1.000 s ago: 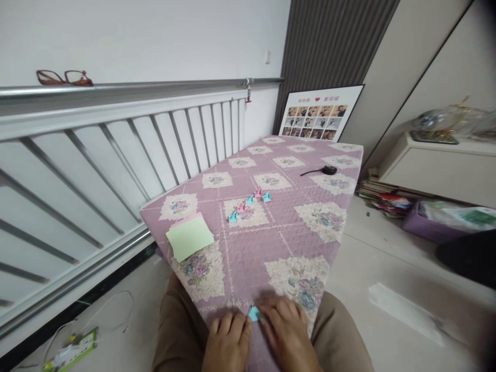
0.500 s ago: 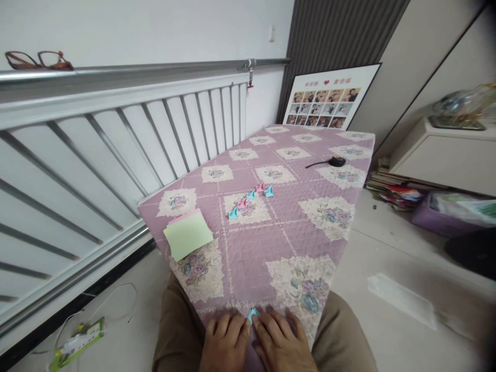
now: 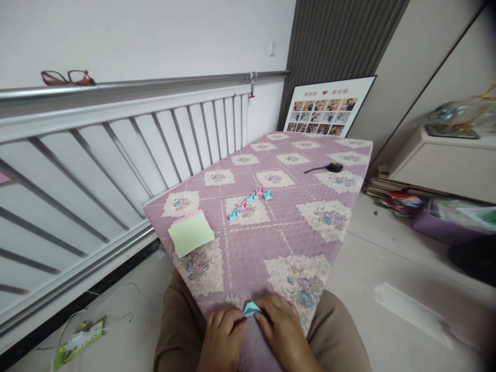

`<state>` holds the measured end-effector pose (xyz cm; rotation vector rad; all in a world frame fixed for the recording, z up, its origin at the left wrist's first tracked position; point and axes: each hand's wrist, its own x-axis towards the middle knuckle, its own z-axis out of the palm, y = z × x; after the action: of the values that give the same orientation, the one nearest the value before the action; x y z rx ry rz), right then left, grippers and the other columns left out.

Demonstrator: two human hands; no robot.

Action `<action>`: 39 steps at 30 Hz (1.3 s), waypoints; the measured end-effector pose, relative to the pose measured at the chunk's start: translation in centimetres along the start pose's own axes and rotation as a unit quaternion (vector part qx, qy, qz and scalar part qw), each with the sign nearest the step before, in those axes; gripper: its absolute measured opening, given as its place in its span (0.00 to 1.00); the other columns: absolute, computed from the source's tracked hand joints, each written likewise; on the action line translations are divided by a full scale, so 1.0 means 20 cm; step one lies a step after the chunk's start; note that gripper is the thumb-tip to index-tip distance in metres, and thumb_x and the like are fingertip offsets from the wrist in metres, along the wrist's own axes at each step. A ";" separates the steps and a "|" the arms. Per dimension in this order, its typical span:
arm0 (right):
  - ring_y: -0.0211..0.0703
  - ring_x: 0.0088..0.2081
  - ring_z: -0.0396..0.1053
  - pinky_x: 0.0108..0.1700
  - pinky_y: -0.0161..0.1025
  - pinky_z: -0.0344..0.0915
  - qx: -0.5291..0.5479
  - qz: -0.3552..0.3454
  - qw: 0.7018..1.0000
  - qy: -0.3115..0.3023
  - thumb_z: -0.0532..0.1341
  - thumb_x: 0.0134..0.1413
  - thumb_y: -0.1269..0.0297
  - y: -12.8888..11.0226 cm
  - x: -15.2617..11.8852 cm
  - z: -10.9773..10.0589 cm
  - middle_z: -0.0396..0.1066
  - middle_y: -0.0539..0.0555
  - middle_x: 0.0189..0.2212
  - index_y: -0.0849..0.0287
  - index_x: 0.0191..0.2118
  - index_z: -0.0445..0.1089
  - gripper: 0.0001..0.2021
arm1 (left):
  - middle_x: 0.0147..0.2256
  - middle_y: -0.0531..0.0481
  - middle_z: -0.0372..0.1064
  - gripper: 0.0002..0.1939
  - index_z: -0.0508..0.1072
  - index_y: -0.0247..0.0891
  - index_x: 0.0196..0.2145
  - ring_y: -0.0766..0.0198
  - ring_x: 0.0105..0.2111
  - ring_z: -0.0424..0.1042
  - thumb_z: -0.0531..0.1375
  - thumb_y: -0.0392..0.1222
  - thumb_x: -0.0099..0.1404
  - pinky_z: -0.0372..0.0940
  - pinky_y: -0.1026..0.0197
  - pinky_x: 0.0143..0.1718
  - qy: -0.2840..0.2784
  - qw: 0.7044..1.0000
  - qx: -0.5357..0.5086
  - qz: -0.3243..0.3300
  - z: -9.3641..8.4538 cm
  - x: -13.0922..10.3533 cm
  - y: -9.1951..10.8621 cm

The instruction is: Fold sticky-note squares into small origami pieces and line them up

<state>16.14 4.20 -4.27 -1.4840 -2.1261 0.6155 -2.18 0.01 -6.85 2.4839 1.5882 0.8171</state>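
Observation:
A small folded piece of blue paper lies between my hands at the near end of the cloth-covered table. My right hand pinches its right side between thumb and fingers. My left hand rests on the cloth with bent fingers, its fingertips at the paper's left corner. Farther up the table, several small folded pink and blue paper pieces form a bent row. A stack of green and pink paper sheets lies at the table's left edge.
A black object with a thin strap lies on the far right of the table. Along the left runs a white radiator, with glasses on the pipe above. A photo board leans behind the table. A power strip lies on the floor.
The blue paper shows more between my hands. My right hand has turned and lifted its fingers into a pinch on it; my left fingers have curled slightly. The view has shifted slightly.

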 end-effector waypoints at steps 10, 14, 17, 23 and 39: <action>0.47 0.42 0.66 0.46 0.45 0.57 0.016 -0.046 0.998 -0.027 0.60 0.53 0.69 0.00 -0.05 -0.04 0.70 0.51 0.37 0.53 0.38 0.69 0.06 | 0.35 0.51 0.69 0.08 0.71 0.41 0.33 0.57 0.38 0.65 0.54 0.32 0.60 0.55 0.54 0.43 -0.090 0.969 -0.116 -0.201 -0.04 0.15 0.06; 0.44 0.41 0.66 0.45 0.43 0.57 0.030 -0.063 0.997 -0.031 0.57 0.57 0.69 0.00 -0.06 -0.06 0.70 0.51 0.36 0.53 0.38 0.69 0.05 | 0.33 0.52 0.68 0.09 0.71 0.41 0.29 0.59 0.38 0.64 0.55 0.30 0.59 0.53 0.55 0.42 -0.101 0.971 -0.090 -0.195 -0.05 0.15 0.08; 0.45 0.40 0.66 0.44 0.44 0.56 0.008 -0.056 0.998 -0.036 0.59 0.56 0.68 -0.01 -0.06 -0.06 0.70 0.50 0.35 0.52 0.37 0.70 0.05 | 0.34 0.52 0.68 0.09 0.72 0.42 0.31 0.59 0.39 0.64 0.55 0.31 0.61 0.52 0.55 0.43 -0.111 0.972 -0.079 -0.193 -0.06 0.14 0.09; 0.48 0.40 0.66 0.43 0.44 0.56 -0.053 -0.043 0.996 -0.060 0.61 0.52 0.70 0.00 0.01 -0.02 0.70 0.52 0.33 0.53 0.33 0.72 0.04 | 0.37 0.52 0.68 0.06 0.73 0.44 0.36 0.58 0.41 0.64 0.56 0.37 0.64 0.52 0.55 0.43 -0.151 0.973 -0.043 -0.166 -0.08 0.18 0.08; 0.39 0.29 0.64 0.33 0.35 0.61 0.261 0.000 0.965 -0.029 0.58 0.55 0.59 0.00 0.06 -0.15 0.65 0.48 0.24 0.58 0.25 0.68 0.11 | 0.28 0.51 0.68 0.07 0.73 0.38 0.27 0.63 0.31 0.67 0.55 0.38 0.59 0.59 0.63 0.35 0.012 0.921 -0.319 -0.225 -0.08 0.21 0.03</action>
<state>17.49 5.63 -1.75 -1.1787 -1.8075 1.1277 -1.10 2.97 -3.69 1.5898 1.4907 1.0653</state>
